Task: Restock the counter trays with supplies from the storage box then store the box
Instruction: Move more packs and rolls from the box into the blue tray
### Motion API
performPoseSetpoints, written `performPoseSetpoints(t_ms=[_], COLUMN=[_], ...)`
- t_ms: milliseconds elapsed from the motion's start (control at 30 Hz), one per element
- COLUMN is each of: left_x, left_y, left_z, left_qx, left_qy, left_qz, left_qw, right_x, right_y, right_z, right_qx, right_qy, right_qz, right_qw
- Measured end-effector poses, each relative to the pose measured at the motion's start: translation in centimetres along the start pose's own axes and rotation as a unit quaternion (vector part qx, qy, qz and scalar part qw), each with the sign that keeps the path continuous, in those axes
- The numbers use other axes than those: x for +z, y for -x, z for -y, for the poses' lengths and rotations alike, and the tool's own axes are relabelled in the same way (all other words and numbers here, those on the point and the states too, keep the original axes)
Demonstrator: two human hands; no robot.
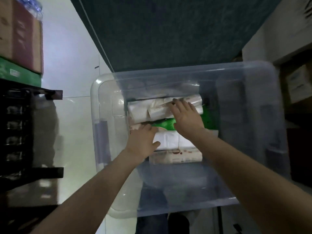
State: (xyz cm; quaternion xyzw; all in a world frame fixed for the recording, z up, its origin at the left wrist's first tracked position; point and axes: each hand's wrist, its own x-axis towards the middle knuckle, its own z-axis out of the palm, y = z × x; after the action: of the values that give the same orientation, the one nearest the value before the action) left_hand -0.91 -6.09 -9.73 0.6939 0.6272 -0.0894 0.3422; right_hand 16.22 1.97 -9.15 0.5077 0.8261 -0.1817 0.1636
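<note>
A clear plastic storage box (108, 102) stands below me, holding white packs and a green pack (166, 124). My left hand (142, 141) reaches into the box and lies on a white pack (168, 139) at the near left, fingers spread flat. My right hand (187, 115) lies flat, fingers straight, across the green pack with its fingertips on the far row of white packs (152, 108). Another white pack with red print (175, 157) lies nearest to me.
A dark green counter surface (168, 31) runs beyond the box. On the left stand black crates (15, 125) with cardboard cartons (20, 34) stacked above. Shelves with boxes (298, 81) are at the right. Pale floor tiles (72, 68) show at the left.
</note>
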Motion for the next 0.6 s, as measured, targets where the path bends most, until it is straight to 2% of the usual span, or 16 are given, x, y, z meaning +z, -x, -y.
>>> performPoseSetpoints(t_ms=[133,233,333,433,600], left_x=[3.9,6.2,7.1,7.0,5.4], left_y=[0.0,0.6,0.5,0.3,0.7], left_z=[-2.1,-3.2,-3.8,-4.1,-4.2], left_qx=[0.069,0.087,0.083,0.084,0.096], left_qy=[0.001,-0.021,-0.067,-0.091,-0.071], left_qz=[0.108,0.108,0.088,0.101,0.127], left_qw=[0.992,0.99,0.99,0.987,0.985], right_x=[0.9,1.5,2.4,2.9,1.5], right_y=[-2.4,-2.6,-1.2,1.0,4.5], right_z=[-0.8,-1.2,-1.8,-2.5,-3.7], right_qx=[-0.025,-0.04,-0.027,0.007,0.077], right_qy=[0.071,0.105,0.078,0.037,-0.026], right_qz=[-0.019,-0.019,0.007,0.029,-0.004], right_qw=[0.997,0.993,0.997,0.999,0.997])
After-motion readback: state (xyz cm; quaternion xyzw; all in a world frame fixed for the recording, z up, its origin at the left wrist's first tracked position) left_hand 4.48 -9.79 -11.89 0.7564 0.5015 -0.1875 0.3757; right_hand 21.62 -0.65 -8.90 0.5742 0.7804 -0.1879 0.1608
